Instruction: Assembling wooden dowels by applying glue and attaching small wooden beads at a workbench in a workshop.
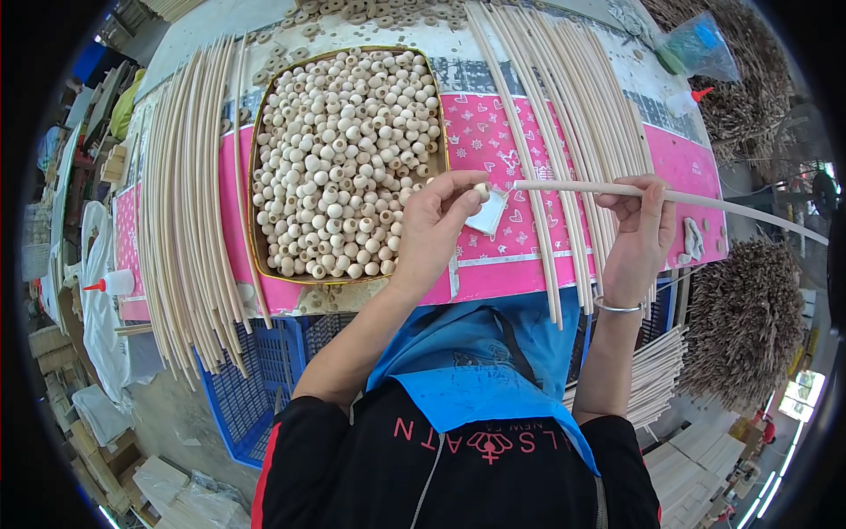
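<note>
Bead point(482, 191) clamped between thumb and fingertips of the left hand point(438, 220), near but apart from the tip of the rod point(709, 202), with the right hand point(641, 216) closed around it well back, seemingly to leave that end free, and box point(439, 161) of beads point(344, 163) close by, presumably for easy reach.

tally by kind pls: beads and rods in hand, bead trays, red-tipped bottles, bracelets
Bead in left hand: 1
Rod in right hand: 1
Bead tray: 1
Red-tipped bottles: 2
Bracelet: 1
Total: 6
</note>
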Action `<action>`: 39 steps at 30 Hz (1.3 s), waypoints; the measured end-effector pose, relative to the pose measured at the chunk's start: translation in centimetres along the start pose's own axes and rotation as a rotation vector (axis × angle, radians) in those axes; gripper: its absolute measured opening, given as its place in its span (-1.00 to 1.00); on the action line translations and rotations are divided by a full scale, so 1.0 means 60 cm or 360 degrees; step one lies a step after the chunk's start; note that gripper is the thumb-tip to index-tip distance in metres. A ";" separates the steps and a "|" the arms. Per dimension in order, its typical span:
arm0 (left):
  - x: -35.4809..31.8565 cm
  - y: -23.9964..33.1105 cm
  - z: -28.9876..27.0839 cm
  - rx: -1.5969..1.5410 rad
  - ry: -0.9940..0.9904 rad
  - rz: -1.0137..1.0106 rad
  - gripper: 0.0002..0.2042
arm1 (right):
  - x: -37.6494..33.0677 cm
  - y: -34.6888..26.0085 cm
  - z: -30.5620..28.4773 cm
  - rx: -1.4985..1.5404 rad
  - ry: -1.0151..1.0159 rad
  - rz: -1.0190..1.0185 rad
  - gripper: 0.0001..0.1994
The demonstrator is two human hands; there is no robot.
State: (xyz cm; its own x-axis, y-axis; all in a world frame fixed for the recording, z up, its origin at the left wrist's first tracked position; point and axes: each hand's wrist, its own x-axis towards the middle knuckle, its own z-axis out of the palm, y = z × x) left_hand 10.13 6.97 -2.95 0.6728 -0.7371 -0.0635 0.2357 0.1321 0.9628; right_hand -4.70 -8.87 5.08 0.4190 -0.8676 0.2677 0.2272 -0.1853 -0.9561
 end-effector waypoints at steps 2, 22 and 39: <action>0.002 -0.002 0.006 -0.0223 -0.0012 -0.0110 -0.76 | 0.000 -0.001 -0.001 0.0002 -0.0025 -0.0022 -0.71; -0.013 0.013 0.008 -0.0487 -0.0121 -0.0300 -0.71 | -0.014 0.017 0.006 0.0038 -0.0073 0.0000 -0.70; -0.020 0.005 0.007 -0.0664 0.0032 -0.0363 -0.73 | -0.052 0.023 -0.002 -0.0218 -0.0516 -0.0496 -0.71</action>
State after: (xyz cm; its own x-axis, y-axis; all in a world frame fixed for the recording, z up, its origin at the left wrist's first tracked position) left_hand 9.10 7.60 -2.44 0.5838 -0.7658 -0.2698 0.6376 0.2267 0.7363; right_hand -5.81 -6.48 2.91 0.6072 -0.5761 0.5473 0.2769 -0.4921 -0.8253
